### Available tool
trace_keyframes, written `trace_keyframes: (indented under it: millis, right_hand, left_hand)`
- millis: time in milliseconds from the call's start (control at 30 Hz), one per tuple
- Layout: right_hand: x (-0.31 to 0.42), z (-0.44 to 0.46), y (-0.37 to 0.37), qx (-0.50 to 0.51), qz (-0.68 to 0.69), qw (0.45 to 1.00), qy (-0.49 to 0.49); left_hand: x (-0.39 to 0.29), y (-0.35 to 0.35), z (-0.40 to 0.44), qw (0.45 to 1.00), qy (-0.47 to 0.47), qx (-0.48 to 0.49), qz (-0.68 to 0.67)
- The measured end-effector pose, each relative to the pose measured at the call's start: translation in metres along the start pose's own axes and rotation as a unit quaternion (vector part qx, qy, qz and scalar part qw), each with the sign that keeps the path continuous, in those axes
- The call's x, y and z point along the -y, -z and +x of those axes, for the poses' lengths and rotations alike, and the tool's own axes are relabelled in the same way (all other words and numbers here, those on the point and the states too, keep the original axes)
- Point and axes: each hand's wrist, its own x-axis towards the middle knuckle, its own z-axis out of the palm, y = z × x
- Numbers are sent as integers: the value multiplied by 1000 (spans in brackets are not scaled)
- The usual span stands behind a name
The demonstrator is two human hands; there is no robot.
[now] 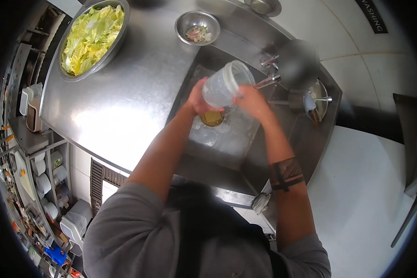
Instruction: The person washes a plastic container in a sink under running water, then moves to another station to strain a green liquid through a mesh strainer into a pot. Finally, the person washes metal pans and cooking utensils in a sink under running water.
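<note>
A translucent plastic tub (219, 89) is tilted over the sink (204, 146), its open mouth facing up and to the right toward the tap (267, 82). My left hand (199, 98) is closed around the tub's left side and lower end. My right hand (255, 103), slightly blurred, grips the tub near its rim on the right; some of its fingers are hidden. Below the tub, on the sink bottom, lies a round yellowish-brown thing (212, 118) whose kind I cannot make out, partly covered by my left hand.
A large metal bowl of cut leafy greens (93, 39) stands at the counter's far left. A small steel bowl (197, 28) with scraps sits behind the sink. Right of the tap is a container with utensils (316, 102). A crumpled cloth (261, 203) hangs at the front edge.
</note>
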Motion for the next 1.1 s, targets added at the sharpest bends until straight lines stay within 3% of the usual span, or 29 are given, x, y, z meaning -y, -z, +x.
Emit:
trace_keyframes:
  millis: [67, 100, 167, 200, 300, 333, 367, 400, 467, 533, 600, 633, 667, 700, 733, 767, 833, 900, 933, 1000, 1100]
  right_hand:
    - [1, -2, -7, 64, -99, 988, 102]
    - [7, -2, -3, 64, -99, 988, 103]
    - [20, -2, 9, -21, -129, 991, -22]
    - [22, -2, 11, -25, -129, 991, -24]
    - [24, 2, 17, -103, -144, 984, 9]
    - [14, 3, 20, -23, -94, 992, 81]
    - [5, 4, 22, 57, -42, 986, 153]
    - [-8, 8, 22, 59, -42, 985, 155]
    - [-32, 14, 19, -29, 107, 993, 45]
    - [-22, 10, 25, -24, 95, 993, 70]
    - [-3, 5, 35, -18, 85, 992, 95]
    - [9, 3, 41, 36, 24, 993, 110]
    - [16, 2, 44, 90, -36, 988, 124]
    - [14, 3, 44, 89, -35, 988, 122]
    - [12, 4, 43, 85, 63, 993, 45]
    - [11, 5, 42, 81, 160, 983, -31]
    - [-5, 11, 29, 20, 189, 982, -10]
    - [-9, 11, 26, -40, 217, 975, 8]
    - [-4, 9, 27, -5, 297, 955, 11]
    - [8, 5, 34, 30, 376, 926, 14]
    - [16, 1, 46, 115, 442, 889, -45]
  left_hand:
    - [13, 17, 16, 997, 35, 44, 48]
    - [16, 16, 14, 997, 34, 44, 49]
    - [25, 12, 9, 945, 85, -128, 289]
    - [31, 34, 21, 929, 77, -146, 330]
    - [35, 51, 22, 933, 30, -169, 317]
    - [33, 50, 19, 933, 29, -169, 318]
    - [30, 51, 15, 949, 9, -152, 276]
    - [27, 50, 11, 963, -12, -136, 233]
    - [19, 40, 3, 966, -23, -130, 225]
    - [15, 20, -4, 968, -31, -120, 219]
    - [17, -1, -11, 971, -133, -55, 189]
    - [17, -6, -11, 971, -131, -55, 190]
    - [15, -12, -9, 979, -97, 33, 179]
    - [13, -20, -9, 977, -63, 121, 165]
    - [13, -27, -11, 977, -62, 122, 166]
    - [13, -34, -14, 978, -64, 106, 165]
    - [16, -44, -15, 980, -66, 90, 166]
    - [22, -48, -10, 970, -58, -124, 203]
    - [25, -43, -5, 970, -55, -124, 204]
    - [28, -24, 18, 953, -19, -258, 158]
    - [36, 4, 50, 970, -55, -180, 152]
